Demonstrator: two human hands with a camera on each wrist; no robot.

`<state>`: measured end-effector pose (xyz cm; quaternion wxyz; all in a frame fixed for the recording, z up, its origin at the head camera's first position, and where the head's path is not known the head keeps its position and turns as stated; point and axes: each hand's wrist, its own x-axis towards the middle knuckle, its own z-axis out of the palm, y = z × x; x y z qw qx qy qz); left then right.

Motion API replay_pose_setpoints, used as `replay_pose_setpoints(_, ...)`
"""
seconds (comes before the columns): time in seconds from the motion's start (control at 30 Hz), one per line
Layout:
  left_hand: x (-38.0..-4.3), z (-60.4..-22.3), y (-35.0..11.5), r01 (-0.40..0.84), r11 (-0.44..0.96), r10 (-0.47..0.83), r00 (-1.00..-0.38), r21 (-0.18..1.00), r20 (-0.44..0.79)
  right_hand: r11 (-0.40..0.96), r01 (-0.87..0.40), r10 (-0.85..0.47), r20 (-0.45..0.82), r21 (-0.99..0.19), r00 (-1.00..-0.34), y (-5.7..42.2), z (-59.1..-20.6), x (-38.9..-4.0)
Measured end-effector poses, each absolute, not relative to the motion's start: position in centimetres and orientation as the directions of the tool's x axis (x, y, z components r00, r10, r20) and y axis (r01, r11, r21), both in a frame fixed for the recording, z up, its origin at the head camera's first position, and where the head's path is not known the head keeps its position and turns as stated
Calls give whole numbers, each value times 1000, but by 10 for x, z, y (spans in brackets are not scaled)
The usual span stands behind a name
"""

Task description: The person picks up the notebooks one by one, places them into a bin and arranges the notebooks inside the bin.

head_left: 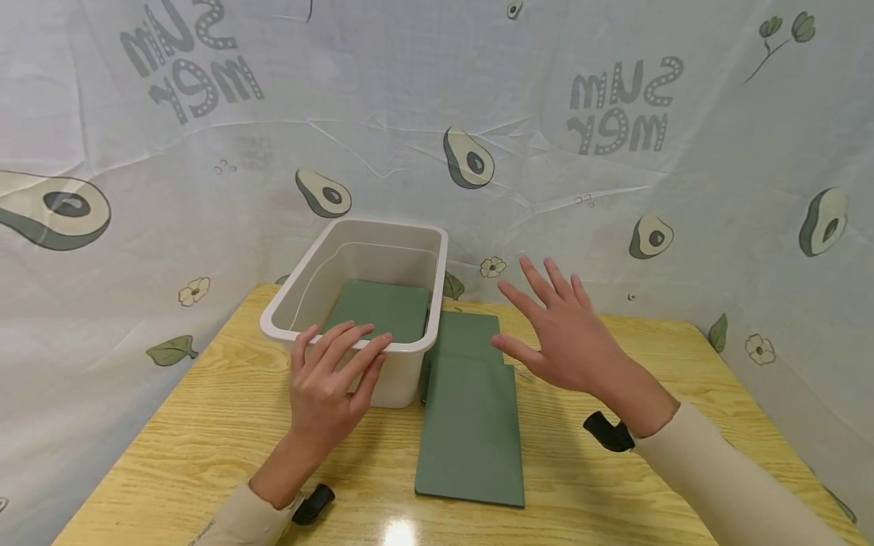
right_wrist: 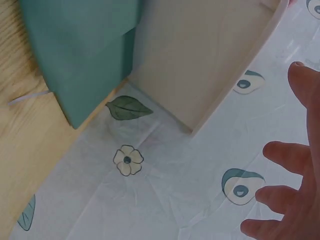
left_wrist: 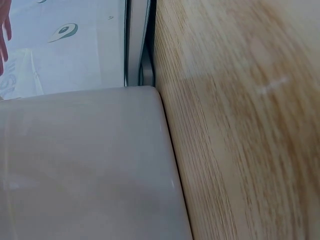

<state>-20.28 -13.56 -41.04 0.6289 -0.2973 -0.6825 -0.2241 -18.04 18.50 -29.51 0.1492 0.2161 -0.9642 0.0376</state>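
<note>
A light grey plastic bin (head_left: 437,288) stands at the back left of the wooden table, with a flat green board (head_left: 382,307) inside. My left hand (head_left: 328,387) rests at its near rim, fingers extended over the edge. In the left wrist view, the bin's smooth wall (left_wrist: 90,165) fills the lower left. Right of the bin lie two more green boards, the nearer one (head_left: 471,440) overlapping the farther one (head_left: 471,326). Over the table beyond them, my right hand (head_left: 567,334) is raised with fingers spread, holding nothing.
A white curtain (head_left: 382,91) printed with avocados and flowers hangs behind and along the sides of the table (head_left: 218,425). A thin pale strip (right_wrist: 30,97) lies beside the green boards. Each wrist carries a black device (head_left: 608,432).
</note>
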Motion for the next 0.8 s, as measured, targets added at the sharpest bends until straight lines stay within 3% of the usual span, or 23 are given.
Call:
replay_pose_setpoints(0.37, -203, -411, -136, 686, 724, 131, -37, -70, 991, 897, -441, -417, 302, -15, -857, 190, -323, -170)
replay_pose_setpoints(0.8, -202, -411, -137, 685, 725, 135, -45, -68, 990, 870, -454, -426, 172, -191, -888, 184, -387, -154)
